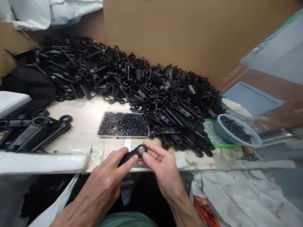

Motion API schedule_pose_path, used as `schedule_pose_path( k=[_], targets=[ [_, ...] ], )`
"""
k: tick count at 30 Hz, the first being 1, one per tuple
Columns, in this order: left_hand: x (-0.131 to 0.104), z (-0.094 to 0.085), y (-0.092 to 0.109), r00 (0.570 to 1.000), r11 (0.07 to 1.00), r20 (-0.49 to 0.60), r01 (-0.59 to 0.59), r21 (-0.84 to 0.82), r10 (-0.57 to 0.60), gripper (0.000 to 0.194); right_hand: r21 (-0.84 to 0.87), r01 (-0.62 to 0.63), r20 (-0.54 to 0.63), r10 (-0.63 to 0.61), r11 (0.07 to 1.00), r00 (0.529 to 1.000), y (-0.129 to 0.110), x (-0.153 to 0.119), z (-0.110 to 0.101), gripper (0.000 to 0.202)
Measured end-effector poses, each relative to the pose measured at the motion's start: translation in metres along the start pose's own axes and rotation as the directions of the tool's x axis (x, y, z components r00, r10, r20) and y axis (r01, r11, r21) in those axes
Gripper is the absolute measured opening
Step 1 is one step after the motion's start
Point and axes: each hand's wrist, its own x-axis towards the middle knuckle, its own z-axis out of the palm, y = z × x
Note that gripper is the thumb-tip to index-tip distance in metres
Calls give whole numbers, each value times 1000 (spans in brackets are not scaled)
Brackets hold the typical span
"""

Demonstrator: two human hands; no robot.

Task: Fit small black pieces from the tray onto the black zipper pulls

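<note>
Two hands meet at the near edge of the table [90, 116], both on one black arm [132, 154]. The left hand [106, 179] pinches the arm's shaft between thumb and fingers; the right hand [161, 164] has its fingertips pressed around the ring end, where a small pale spot shows in the hole. Whether that spot is a separate piece or just the table seen through the hole, I cannot tell.

The arm hangs right at the table's lip, over the dark gap above the person's lap. My worry is that if the pinch slackens or the fingers twist against each other, the arm, or anything small seated in its ring, would drop into that gap among the bags [236, 195] below. The plastic film [94, 151] on the near edge looks slick too, so a part set down there could slide off.

Counting: one arm in hand; one shallow tray [123, 124] of tiny black bits, far too many to count; one blue basket [236, 130] of similar bits at the right, beside a green tray [213, 138]. The heap [142, 85] of black arms behind runs to hundreds, tangled. At the left lies a neat group [38, 129] of perhaps four or five larger arms side by side; overlap hides the exact number. One cardboard wall [189, 34] backs the heap.
</note>
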Motion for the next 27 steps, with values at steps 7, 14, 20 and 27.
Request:
schedule_pose_path(
  k=[7,14,20,27],
  targets=[
    [12,1,6,998,995,-41,-55,-77,52,40,-193,84,37,-78,978,996,-27,1,-9,41],
    [9,-26,-1,991,998,-137,-7,-54,0,38,-477,288,-93,-373,831,923,-108,6,-62,35],
    [-5,-34,-28,985,999,-170,-32,10,33,41,-791,252,-216,-640,557,737,-180,41,-125,28],
    [-8,-45,-46,974,997,-226,41,60,-26,34,-891,60,-164,-441,451,882,-186,85,-132,32]
  ],
)
